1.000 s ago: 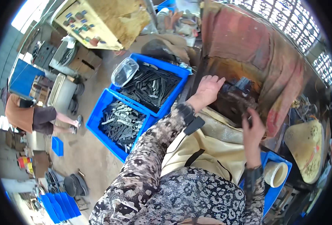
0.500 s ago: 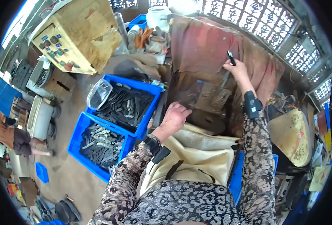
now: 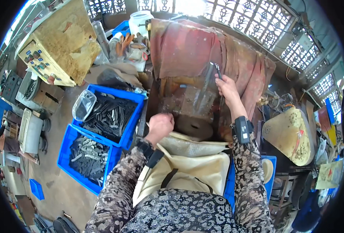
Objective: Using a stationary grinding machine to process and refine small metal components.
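My right hand is closed on a slim dark strip, which sticks up from between thumb and fingers before the reddish-brown cloth. My left hand is a loose fist at the left side of a brown, dirty work box. Its fingers curl inward, and anything inside them is hidden. Between the hands, low in the box, lies a dark round wheel with a hole in its middle. A pale cloth covers my lap below.
Two blue crates at the left hold many strips: dark ones in the far crate, greyer ones in the near crate. A clear plastic tub rests on the far crate's edge. A stained yellowish cabinet stands beyond; a rounded pad is at right.
The whole view has shifted, so things sit further left. My left fingers have curled into a fist. The strip in my right hand has come nearer and sits at a different tilt.
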Tool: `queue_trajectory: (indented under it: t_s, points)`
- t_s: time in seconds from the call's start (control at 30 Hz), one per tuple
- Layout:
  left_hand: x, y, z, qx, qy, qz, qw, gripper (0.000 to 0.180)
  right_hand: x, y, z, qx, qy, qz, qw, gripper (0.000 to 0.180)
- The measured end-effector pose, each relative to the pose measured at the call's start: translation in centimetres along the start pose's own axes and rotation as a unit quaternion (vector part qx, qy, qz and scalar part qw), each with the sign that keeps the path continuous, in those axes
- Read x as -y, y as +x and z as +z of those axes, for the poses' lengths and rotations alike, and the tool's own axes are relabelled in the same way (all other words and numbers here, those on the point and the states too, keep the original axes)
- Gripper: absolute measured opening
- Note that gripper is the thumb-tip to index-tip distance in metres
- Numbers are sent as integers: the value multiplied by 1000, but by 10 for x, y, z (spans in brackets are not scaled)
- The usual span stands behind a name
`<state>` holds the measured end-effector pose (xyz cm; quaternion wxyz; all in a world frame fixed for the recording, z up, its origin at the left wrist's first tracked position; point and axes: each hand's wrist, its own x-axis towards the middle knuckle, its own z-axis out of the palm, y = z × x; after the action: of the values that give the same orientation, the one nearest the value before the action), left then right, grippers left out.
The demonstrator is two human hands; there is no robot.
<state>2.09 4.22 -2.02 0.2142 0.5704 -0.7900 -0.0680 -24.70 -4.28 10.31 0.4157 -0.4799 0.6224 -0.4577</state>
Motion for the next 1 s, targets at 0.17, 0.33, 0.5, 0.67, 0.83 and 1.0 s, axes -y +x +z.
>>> queue_trajectory:
  t_s: [0.17, 0.33, 0.5, 0.67, 0.83, 1.0]
  points:
    - [5, 7, 3, -24, 31, 21, 999, 18, -77, -60, -3, 24, -109, -13, 994, 14]
    - [33, 6, 45, -82, -35, 24, 996, 17, -144, -96, 5, -2, -391, -133, 911, 24]
    - [15, 0, 23, -98, 34, 83, 991, 18, -150, -118, 12, -92, -492, -134, 855, 26]
    - [13, -4, 15, -50, 24, 75, 996, 19, -136, -127, 22, -146, -489, -127, 851, 26]
    - [15, 3, 11, -70, -78, 85, 991, 17, -135, -122, 20, -155, -498, -108, 847, 26]
    - [43, -23, -48, -203, -286, 70, 934, 21, -142, -120, 24, -139, -480, -112, 859, 27]
